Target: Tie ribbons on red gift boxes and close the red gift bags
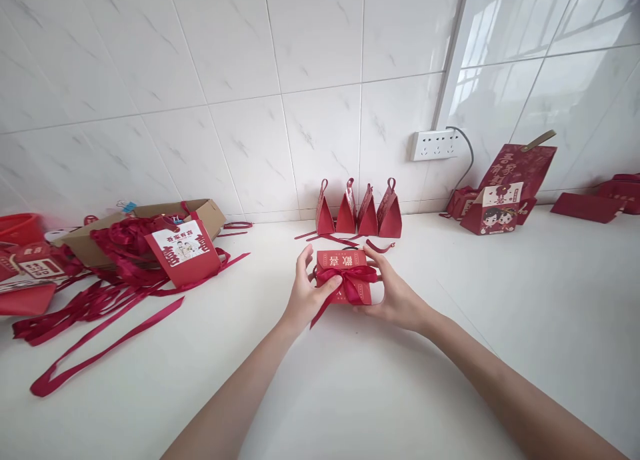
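A red gift box [327, 259] with gold lettering, tied with a dark red ribbon bow [353, 280], is held between my two hands in the middle of the white table. My left hand [311, 290] grips its left side, the thumb lying across the front by the bow. On the right side, my right hand [393, 293] has its fingers around the box edge, partly behind it. One ribbon tail hangs past the lower left of the box. Whether the box touches the table is hard to make out.
Behind the box, several small red pyramid-shaped boxes [367, 217] with loops stand by the tiled wall. At left, a cardboard box [210, 213] overflows with red ribbons [90, 307]. Printed red boxes [495, 213] stand at right, below a power strip [435, 145].
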{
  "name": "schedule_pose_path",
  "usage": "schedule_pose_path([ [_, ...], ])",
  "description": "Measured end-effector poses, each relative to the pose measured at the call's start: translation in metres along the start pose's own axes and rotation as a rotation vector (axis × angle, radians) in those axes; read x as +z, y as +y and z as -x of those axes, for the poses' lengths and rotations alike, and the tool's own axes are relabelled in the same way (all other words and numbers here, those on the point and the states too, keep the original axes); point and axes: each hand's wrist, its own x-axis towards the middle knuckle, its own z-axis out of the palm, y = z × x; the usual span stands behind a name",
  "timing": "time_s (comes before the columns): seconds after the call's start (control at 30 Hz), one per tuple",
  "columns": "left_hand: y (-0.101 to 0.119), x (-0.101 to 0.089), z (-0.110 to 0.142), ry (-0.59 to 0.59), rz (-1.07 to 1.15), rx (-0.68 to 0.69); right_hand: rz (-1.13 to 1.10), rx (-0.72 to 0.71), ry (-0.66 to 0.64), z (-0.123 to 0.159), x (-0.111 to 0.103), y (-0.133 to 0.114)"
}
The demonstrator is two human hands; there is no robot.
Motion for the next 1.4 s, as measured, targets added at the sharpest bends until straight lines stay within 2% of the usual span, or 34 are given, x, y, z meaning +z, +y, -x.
schedule_pose_path([
  [0.07,0.003,0.0,0.0,-0.048,0.058,-0.057,-0.018,0.005,-0.006,0.0,0.0,0.0],
  [0.13,0.008,0.002,0.002,-0.148,0.149,-0.123,-0.017,-0.003,0.003,0.001,0.001,0.001],
  [0.23,0.012,0.006,0.006,-0.253,0.215,-0.144,0.021,-0.032,0.032,0.001,0.004,0.003],
  [0.3,0.013,0.008,0.009,-0.262,0.183,-0.114,0.061,-0.075,0.062,0.001,0.006,0.005],
  [0.4,0.011,0.008,0.011,-0.188,0.05,-0.04,0.115,-0.107,0.105,0.001,0.007,0.01],
  [0.5,0.008,0.005,0.01,-0.01,-0.153,0.13,0.127,-0.113,0.127,0.001,0.008,0.016],
  [0.6,0.007,0.001,0.007,0.18,-0.397,0.405,0.132,-0.153,0.164,0.001,0.009,0.019],
  [0.67,0.007,-0.001,0.006,0.243,-0.517,0.592,0.151,-0.183,0.19,0.001,0.009,0.018],
  [0.73,0.007,0.0,0.008,0.227,-0.545,0.735,0.163,-0.206,0.206,0.0,0.009,0.014],
  [0.83,0.01,0.003,0.013,0.131,-0.533,0.905,0.152,-0.243,0.227,0.0,0.01,0.008],
  [0.9,0.011,0.006,0.017,0.072,-0.571,1.065,0.15,-0.278,0.242,0.0,0.01,0.006],
  [0.97,0.013,0.008,0.019,0.062,-0.616,1.211,0.15,-0.317,0.248,0.0,0.011,0.005],
  [1.03,0.015,0.01,0.02,0.079,-0.634,1.285,0.146,-0.347,0.247,0.0,0.012,0.004],
  [1.13,0.016,0.008,0.018,0.081,-0.597,1.27,0.15,-0.362,0.255,0.0,0.012,0.005],
  [1.2,0.016,0.005,0.016,0.13,-0.535,1.166,0.147,-0.342,0.261,0.0,0.011,0.005],
  [1.33,0.009,0.0,0.009,0.354,-0.428,0.774,0.082,-0.282,0.216,0.001,0.011,0.004],
  [1.4,0.005,0.0,0.006,0.375,-0.361,0.54,0.055,-0.256,0.181,0.002,0.011,0.004],
])
